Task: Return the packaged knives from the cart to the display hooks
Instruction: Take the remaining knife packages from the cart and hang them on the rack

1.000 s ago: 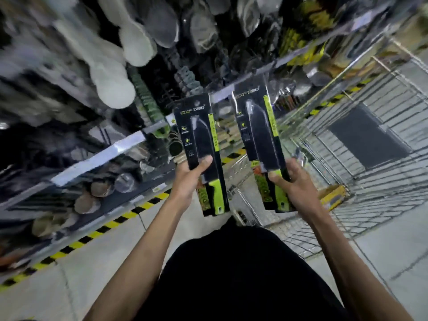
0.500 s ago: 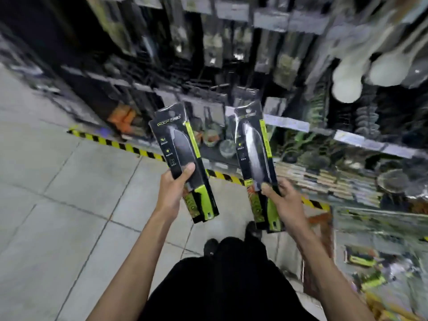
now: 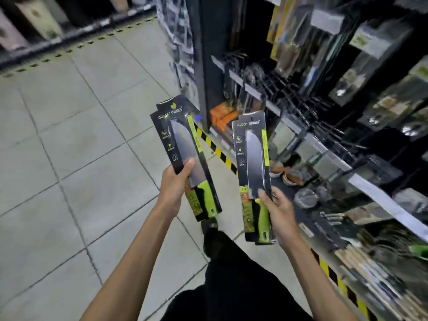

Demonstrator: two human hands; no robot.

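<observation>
Knife pack (image 3: 183,144) in left hand (image 3: 173,188), second pack (image 3: 253,158) in right hand (image 3: 280,212).

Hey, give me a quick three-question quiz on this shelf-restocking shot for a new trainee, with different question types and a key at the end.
1. True or false: the left hand grips the left pack, and the right hand grips the right pack.
2. The knife handles are: A red, B green, C blue?
3. Fill in: the hooks are on the person's ___ side.
Key: 1 true; 2 B; 3 right.
</observation>
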